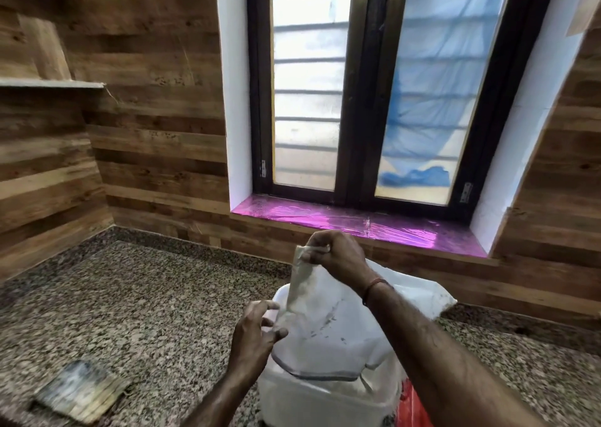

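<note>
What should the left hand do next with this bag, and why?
Probably close the left hand on the near edge of the white bag: the right hand pinches its top corner above the white container, while the left fingers hover spread beside it, holding nothing.

Tub [312, 397] stands on floor [130, 296], near centre. Bag [328, 325] lies over tub's top and hangs past its far-right side. Right hand [335, 254] is above tub, fingers [312, 257] pinching bag's top corner; its forearm comes in from near right, over bag. Left hand [257, 329] is lower, at bag's left edge; contact cannot be told. Packet [411, 404] sits just right of tub, partly behind right forearm. Board [81, 391] lies flat on floor, near left, well apart from tub. Wall [156, 101] runs behind tub, far side. Sill [357, 224] is set in wall, behind right hand. Window [374, 84] stands on sill. Shelf [52, 84] is far left, high above floor.
</note>
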Available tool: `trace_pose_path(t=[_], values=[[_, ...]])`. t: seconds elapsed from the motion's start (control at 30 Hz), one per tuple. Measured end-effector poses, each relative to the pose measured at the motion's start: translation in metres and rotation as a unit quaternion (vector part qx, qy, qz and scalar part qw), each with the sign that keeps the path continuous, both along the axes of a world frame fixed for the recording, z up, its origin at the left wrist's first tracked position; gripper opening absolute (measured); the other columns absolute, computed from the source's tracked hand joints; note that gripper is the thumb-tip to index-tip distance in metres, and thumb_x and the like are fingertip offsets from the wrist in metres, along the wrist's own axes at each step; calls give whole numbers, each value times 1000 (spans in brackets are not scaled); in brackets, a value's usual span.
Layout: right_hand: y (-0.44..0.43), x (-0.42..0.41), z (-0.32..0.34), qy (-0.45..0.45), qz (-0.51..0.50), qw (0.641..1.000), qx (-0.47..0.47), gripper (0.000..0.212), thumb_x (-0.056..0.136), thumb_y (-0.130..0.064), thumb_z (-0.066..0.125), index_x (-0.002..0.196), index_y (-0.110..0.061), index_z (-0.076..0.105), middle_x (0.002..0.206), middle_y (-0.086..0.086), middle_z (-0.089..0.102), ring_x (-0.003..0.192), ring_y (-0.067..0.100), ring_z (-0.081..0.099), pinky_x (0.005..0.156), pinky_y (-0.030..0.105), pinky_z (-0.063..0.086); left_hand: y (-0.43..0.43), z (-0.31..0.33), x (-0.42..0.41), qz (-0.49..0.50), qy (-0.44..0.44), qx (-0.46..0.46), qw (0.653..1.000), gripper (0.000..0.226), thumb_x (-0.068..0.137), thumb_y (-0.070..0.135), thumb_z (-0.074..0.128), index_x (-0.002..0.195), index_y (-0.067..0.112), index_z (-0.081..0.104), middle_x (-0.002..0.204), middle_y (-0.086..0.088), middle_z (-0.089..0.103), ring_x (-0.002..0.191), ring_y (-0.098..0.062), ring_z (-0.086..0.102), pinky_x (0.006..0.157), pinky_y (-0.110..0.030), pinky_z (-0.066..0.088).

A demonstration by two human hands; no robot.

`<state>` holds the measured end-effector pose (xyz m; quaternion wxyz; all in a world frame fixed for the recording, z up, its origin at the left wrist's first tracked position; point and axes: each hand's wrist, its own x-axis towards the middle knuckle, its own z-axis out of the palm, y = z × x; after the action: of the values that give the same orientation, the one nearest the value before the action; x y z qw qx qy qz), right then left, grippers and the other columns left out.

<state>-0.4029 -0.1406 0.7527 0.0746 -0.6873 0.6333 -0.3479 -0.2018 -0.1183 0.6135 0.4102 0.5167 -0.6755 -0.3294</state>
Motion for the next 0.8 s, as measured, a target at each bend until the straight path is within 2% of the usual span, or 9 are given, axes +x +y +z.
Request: trace_pose_path(t=[0.03,0.1,0.2,0.27,0.37,0.5,0.6,0.7,0.8], values=[[-1,-3,1,-20,9,1000,3,10,77,-41,81,76,-34,74,66,-17,67,72,0,63,66,25,44,3,-2,-1,26,-28,-4,999,34,74,25,88,101,30,69,106,7,66,83,-9,67,63,-34,56],[-4,-5,3,-49,27,998,2,11,78,-38,82,73,-34,73,66,-15,69,70,-1,63,67,26,49,7,1,-7,108,-119,-19,987,26,76,33,86,95,36,69,94,8,63,78,-13,61,57,-28,42],[-5,-9,3,-59,37,998,-5,11,80,-33,83,73,-29,75,65,-15,67,64,-5,59,64,20,45,7,2,-13,155,-153,-17,976,18,74,41,84,78,37,67,82,14,57,84,-16,57,71,-32,41],[-5,-13,2,-47,37,998,-8,12,79,-31,84,75,-23,77,67,-11,70,62,-3,58,63,21,46,5,-6,-12,146,-178,-15,973,25,74,44,84,68,37,61,76,17,60,94,-15,55,82,-36,31],[-4,-18,-3,-57,15,998,-19,16,76,-30,87,70,-19,77,61,-9,66,58,2,55,59,21,45,1,-22,-11,158,-196,-10,968,30,72,48,83,63,37,57,76,13,66,98,-13,52,78,-32,17],[-3,-21,-10,-183,3,982,-36,18,75,-21,88,64,-22,74,67,-3,72,64,7,64,67,34,56,1,-28,-12,170,-203,-23,964,36,71,42,85,57,35,53,72,10,62,94,-14,49,76,-33,17],[-3,-18,-19,-244,-15,969,-34,15,74,-18,88,65,-17,76,71,5,76,66,12,68,71,41,59,5,-20,-12,171,-221,-21,960,41,72,41,85,55,33,48,70,11,60,96,-15,48,77,-34,17],[-1,-14,-22,-247,-19,968,-33,14,75,-24,88,71,-15,78,71,1,77,65,6,67,66,35,57,3,-17,-9,162,-249,-10,955,43,73,44,84,55,32,47,67,10,61,95,-14,50,77,-34,17],[3,-22,-16,-148,18,989,12,9,82,-25,83,81,-17,79,71,-10,73,64,-6,62,65,18,51,2,-19,-6,155,-248,2,956,39,77,43,81,58,33,48,71,11,66,95,-15,50,77,-35,18]])
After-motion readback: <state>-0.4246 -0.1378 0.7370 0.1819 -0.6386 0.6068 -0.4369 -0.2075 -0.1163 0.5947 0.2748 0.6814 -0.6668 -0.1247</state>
